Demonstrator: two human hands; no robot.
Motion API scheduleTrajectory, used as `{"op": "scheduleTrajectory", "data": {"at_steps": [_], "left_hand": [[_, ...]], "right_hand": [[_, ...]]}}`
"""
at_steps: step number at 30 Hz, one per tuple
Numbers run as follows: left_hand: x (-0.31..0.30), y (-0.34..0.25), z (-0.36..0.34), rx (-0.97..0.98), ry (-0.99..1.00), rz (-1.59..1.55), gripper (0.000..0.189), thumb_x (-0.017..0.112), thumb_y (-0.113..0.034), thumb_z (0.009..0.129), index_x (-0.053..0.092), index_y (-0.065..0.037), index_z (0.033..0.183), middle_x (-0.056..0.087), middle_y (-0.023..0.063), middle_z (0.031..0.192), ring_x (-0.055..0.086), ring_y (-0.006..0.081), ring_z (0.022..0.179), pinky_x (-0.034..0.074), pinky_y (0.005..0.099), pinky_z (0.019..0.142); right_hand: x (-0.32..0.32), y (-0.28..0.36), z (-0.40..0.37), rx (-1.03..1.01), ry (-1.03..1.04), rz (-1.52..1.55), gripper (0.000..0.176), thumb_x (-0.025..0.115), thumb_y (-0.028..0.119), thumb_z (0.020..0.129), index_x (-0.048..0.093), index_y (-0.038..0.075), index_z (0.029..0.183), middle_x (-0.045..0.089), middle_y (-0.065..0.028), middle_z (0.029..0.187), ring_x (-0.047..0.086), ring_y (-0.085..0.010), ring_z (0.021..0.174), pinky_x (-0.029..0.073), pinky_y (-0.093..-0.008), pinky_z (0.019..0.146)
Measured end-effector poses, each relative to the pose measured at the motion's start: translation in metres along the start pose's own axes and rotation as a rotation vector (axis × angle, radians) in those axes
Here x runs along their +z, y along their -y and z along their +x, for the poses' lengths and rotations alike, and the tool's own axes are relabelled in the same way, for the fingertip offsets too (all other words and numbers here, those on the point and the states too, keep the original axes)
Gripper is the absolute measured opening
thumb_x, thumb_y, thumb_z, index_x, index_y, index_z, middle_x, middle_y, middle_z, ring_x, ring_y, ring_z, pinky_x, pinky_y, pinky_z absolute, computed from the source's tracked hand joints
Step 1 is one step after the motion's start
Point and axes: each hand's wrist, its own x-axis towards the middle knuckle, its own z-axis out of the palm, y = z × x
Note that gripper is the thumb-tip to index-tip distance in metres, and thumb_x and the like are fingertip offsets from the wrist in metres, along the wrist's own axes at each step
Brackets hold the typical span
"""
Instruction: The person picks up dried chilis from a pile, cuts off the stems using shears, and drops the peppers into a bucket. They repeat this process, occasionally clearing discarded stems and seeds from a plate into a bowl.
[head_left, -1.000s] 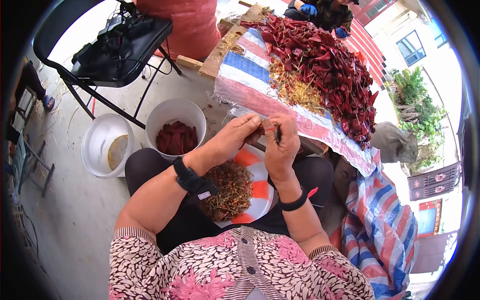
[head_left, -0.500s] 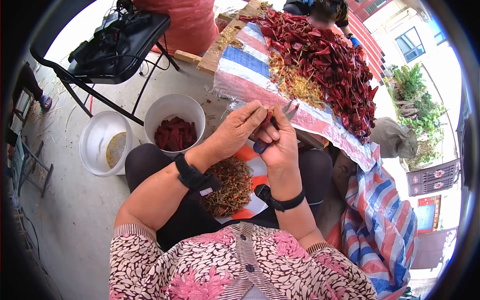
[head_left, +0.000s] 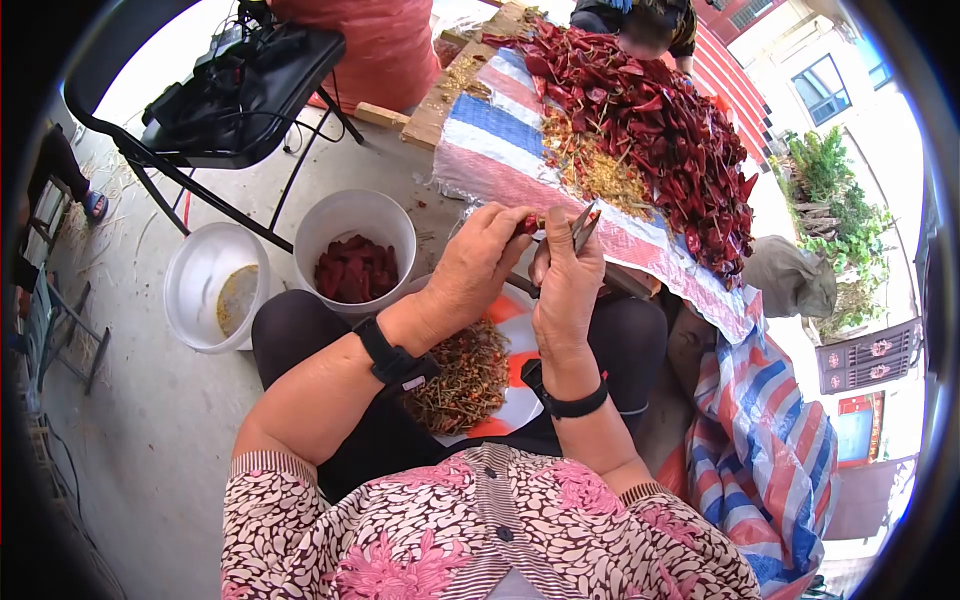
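My left hand [head_left: 475, 262] is closed around a dark red dried chili [head_left: 526, 226] at the centre. My right hand [head_left: 568, 285] grips scissors, whose metal blades [head_left: 584, 226] point up past its fingertips, close to the chili. Below the hands, a red-and-white basin [head_left: 520, 375] between the knees holds cut stems and bits [head_left: 462, 378]. To the left, a white bucket [head_left: 395, 215] contains dark red chili pieces [head_left: 355, 270]. A large pile of dried red chilies [head_left: 660, 120] lies on a striped sheet [head_left: 500, 150], beside yellowish seeds [head_left: 600, 175].
Another white bucket [head_left: 190, 290] stands further left, with some yellow residue inside. Behind it is a black folding chair [head_left: 230, 130] with cables and a bag. A person [head_left: 640, 30] is beyond the pile. Striped cloth [head_left: 765, 440] hangs at the right.
My hands have moved slightly apart, and the right hand has turned more upright with the scissors. The chili shows more plainly between them. The other person's blue-gloved hand has gone out of sight.
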Motion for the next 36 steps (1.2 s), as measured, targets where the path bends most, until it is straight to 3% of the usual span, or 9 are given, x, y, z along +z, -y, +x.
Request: {"op": "scheduleTrajectory", "data": {"at_steps": [9, 12, 18, 19, 23, 27, 30, 34, 36], "left_hand": [[-0.007, 0.000, 0.005, -0.025, 0.019, -0.161, 0.020, 0.054, -0.001, 0.091, 0.057, 0.000, 0.110, 0.056, 0.0159, 0.096, 0.057, 0.0295, 0.085, 0.047, 0.0339, 0.075], [-0.003, -0.004, 0.006, -0.034, -0.015, -0.148, 0.019, 0.056, -0.002, 0.089, 0.057, -0.002, 0.108, 0.056, 0.0171, 0.092, 0.056, 0.0358, 0.087, 0.046, 0.0398, 0.075], [-0.010, -0.010, 0.006, -0.070, 0.080, -0.140, 0.018, 0.055, -0.006, 0.091, 0.056, -0.001, 0.108, 0.055, 0.0172, 0.090, 0.054, 0.0357, 0.084, 0.045, 0.0391, 0.073], [-0.010, -0.008, 0.006, -0.067, 0.089, -0.188, 0.016, 0.051, -0.010, 0.095, 0.056, -0.001, 0.107, 0.054, 0.0128, 0.084, 0.054, 0.0275, 0.079, 0.045, 0.0357, 0.072], [-0.025, -0.018, 0.007, -0.478, 0.395, -0.547, 0.020, 0.045, -0.017, 0.100, 0.057, -0.001, 0.104, 0.054, 0.0021, 0.084, 0.047, 0.0100, 0.080, 0.043, 0.0280, 0.073], [-0.030, -0.017, 0.001, -0.448, 0.627, -0.654, 0.022, 0.047, -0.022, 0.100, 0.058, -0.004, 0.108, 0.050, -0.0030, 0.080, 0.041, 0.0049, 0.073, 0.038, 0.0214, 0.064], [-0.043, -0.026, 0.004, -0.431, 0.821, -0.521, 0.023, 0.047, -0.023, 0.101, 0.058, -0.004, 0.109, 0.053, -0.0019, 0.084, 0.045, 0.0059, 0.077, 0.040, 0.0227, 0.068], [-0.040, -0.027, -0.007, -0.305, 0.763, -0.555, 0.026, 0.048, -0.025, 0.100, 0.057, -0.002, 0.107, 0.057, 0.0034, 0.092, 0.050, 0.0106, 0.087, 0.044, 0.0269, 0.081], [-0.041, -0.030, -0.005, -0.200, 0.771, -0.503, 0.025, 0.049, -0.024, 0.099, 0.057, -0.001, 0.108, 0.059, 0.0061, 0.095, 0.053, 0.0144, 0.088, 0.045, 0.0299, 0.083]], "right_hand": [[-0.003, 0.005, -0.009, 0.000, 0.087, -0.181, 0.015, 0.065, 0.018, 0.091, 0.065, 0.007, 0.100, 0.053, 0.0091, 0.071, 0.035, 0.0011, 0.052, 0.025, -0.0184, 0.045], [-0.006, 0.001, -0.006, -0.023, 0.071, -0.150, 0.010, 0.064, 0.015, 0.091, 0.066, 0.007, 0.097, 0.054, 0.0079, 0.075, 0.039, -0.0002, 0.058, 0.030, -0.0182, 0.049], [-0.013, 0.006, 0.001, -0.413, 0.152, -0.504, 0.008, 0.065, 0.009, 0.090, 0.064, 0.003, 0.094, 0.056, -0.0009, 0.090, 0.049, -0.0077, 0.079, 0.041, -0.0227, 0.068], [-0.014, 0.011, 0.005, -0.584, 0.180, -0.604, 0.010, 0.069, 0.004, 0.083, 0.064, 0.003, 0.093, 0.057, -0.0048, 0.087, 0.055, -0.0134, 0.076, 0.044, -0.0250, 0.065], [-0.031, 0.028, 0.022, -0.735, 0.518, -0.815, 0.024, 0.068, -0.002, 0.069, 0.062, 0.009, 0.090, 0.057, -0.0073, 0.084, 0.058, -0.0269, 0.068, 0.047, -0.0325, 0.058], [-0.026, 0.068, 0.022, -0.754, 0.897, -1.205, 0.012, 0.060, 0.006, 0.075, 0.052, 0.010, 0.083, 0.052, -0.0073, 0.078, 0.059, -0.0317, 0.070, 0.044, -0.0403, 0.056], [-0.028, 0.070, 0.018, -0.640, 0.928, -1.093, 0.014, 0.062, 0.008, 0.074, 0.051, 0.010, 0.083, 0.053, -0.0094, 0.078, 0.056, -0.0322, 0.067, 0.043, -0.0380, 0.054], [-0.027, 0.063, 0.001, 0.347, 0.688, -0.290, 0.022, 0.057, 0.021, 0.094, 0.048, 0.009, 0.078, 0.052, -0.0016, 0.069, 0.051, -0.0155, 0.056, 0.035, -0.0254, 0.050], [-0.038, 0.047, 0.002, 0.610, 0.606, 0.020, 0.028, 0.052, 0.029, 0.098, 0.049, 0.009, 0.079, 0.048, 0.0015, 0.068, 0.040, -0.0048, 0.047, 0.030, -0.0212, 0.045]]}}
